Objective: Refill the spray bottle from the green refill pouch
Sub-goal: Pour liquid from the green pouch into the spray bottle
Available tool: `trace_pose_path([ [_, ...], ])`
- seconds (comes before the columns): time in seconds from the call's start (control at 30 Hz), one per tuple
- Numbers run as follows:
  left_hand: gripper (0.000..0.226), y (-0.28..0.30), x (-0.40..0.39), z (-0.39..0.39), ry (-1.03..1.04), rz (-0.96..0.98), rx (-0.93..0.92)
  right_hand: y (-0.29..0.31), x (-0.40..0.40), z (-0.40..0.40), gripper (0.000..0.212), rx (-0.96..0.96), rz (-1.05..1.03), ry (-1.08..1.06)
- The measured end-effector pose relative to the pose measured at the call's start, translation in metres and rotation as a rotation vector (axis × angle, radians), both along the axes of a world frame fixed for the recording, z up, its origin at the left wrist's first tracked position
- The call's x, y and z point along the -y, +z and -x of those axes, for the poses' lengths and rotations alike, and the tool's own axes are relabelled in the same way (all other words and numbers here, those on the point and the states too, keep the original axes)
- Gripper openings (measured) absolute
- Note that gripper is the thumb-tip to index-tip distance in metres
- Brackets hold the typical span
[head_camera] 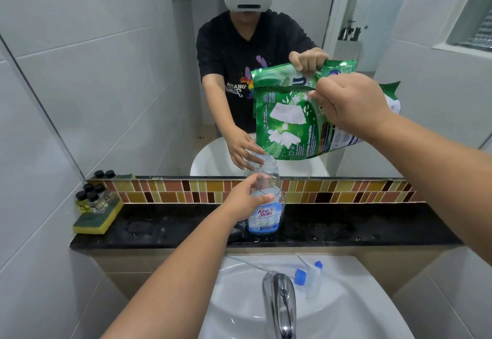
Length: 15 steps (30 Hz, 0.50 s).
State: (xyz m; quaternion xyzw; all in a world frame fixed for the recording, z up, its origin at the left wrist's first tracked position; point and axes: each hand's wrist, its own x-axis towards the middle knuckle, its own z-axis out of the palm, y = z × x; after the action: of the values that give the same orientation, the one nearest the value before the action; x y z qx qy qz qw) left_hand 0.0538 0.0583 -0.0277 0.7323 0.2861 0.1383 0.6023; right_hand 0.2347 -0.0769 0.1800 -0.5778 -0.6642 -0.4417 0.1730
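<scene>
A clear spray bottle point(267, 205) with a blue label stands uncapped on the black counter point(346, 229). My left hand point(247, 197) grips its shoulder and holds it upright. Above and to the right, my right hand point(351, 104) pinches the top edge of the green refill pouch point(287, 123). The pouch hangs tilted, its lower left corner just above and right of the bottle's open neck. No liquid is visible flowing. The bottle's blue-and-white spray head point(306, 277) with its dip tube lies on the sink rim.
A white sink point(239, 320) with a chrome tap point(279, 304) is right below me. At the counter's left end a yellow-green sponge point(98, 219) carries several small black-capped bottles point(91, 197). A mirror point(133, 72) above the mosaic tile strip reflects a person wearing a headset.
</scene>
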Motion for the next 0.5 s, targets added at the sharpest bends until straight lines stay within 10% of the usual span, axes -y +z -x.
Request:
trace_pose_path([
  [0.5, 0.037, 0.0020, 0.0004, 0.0020, -0.001, -0.012, -0.011, 0.0043, -0.0033, 0.0041, 0.032, 0.051, 0.007, 0.035],
])
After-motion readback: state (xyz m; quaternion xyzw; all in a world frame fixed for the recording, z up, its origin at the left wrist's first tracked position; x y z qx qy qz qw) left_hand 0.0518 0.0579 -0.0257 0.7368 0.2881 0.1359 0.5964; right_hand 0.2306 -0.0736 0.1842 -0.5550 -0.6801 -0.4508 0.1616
